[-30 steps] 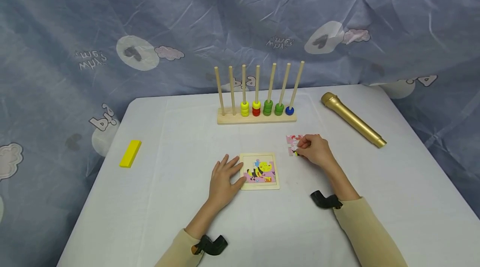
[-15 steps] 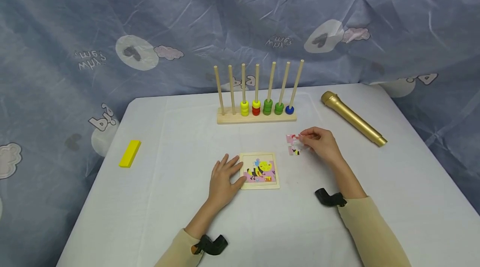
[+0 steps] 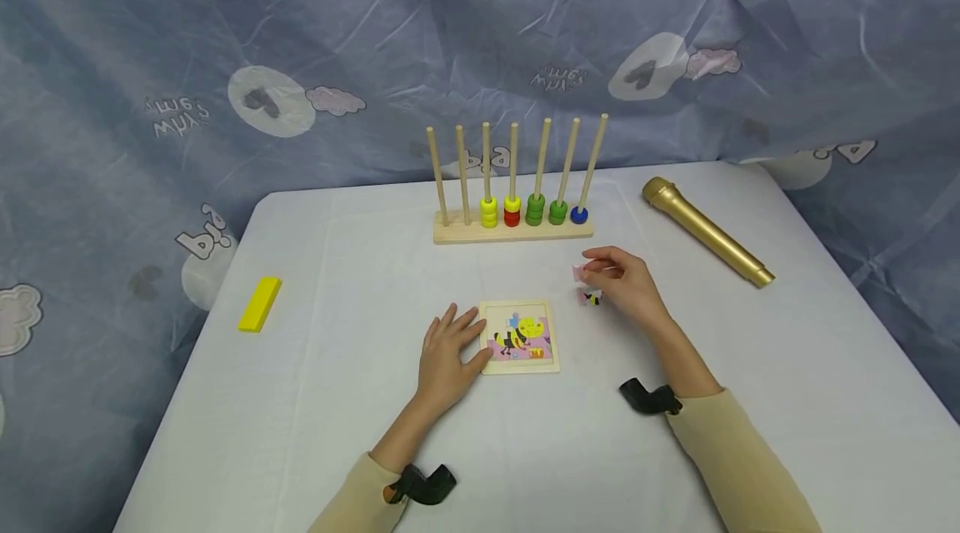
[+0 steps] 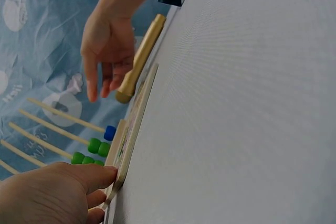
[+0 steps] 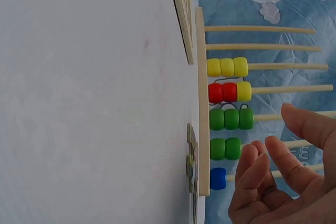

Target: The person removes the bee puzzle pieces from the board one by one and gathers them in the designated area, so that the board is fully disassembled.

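My left hand (image 3: pixel 444 365) lies beside a small wooden puzzle board (image 3: pixel 521 369), its spread thumb and fingers touching the left rim. The board's recess holds a partly filled bee picture in yellow, black and pink. Over two loose puzzle pieces, to the board's upper right, hovers my right hand (image 3: pixel 633 290). The nearer piece (image 3: pixel 592 297) is pink with yellow and black; the pink farther piece (image 3: pixel 577 272) is partly covered by the fingers. In the right wrist view the thumb and fingers of the right hand (image 5: pixel 283 182) are loosely bent and apart, with nothing seen between them.
A wooden peg abacus (image 3: pixel 513 237) with coloured beads stands behind the board. A gold microphone (image 3: pixel 708 233) lies at the back right. Far left on the white table (image 3: pixel 360 283) is a yellow block (image 3: pixel 260 305). A patterned cloth (image 3: pixel 375 33) hangs behind.
My right hand draws back to the right from the pieces, then comes left over the farther one. The left hand stays at the board's rim.
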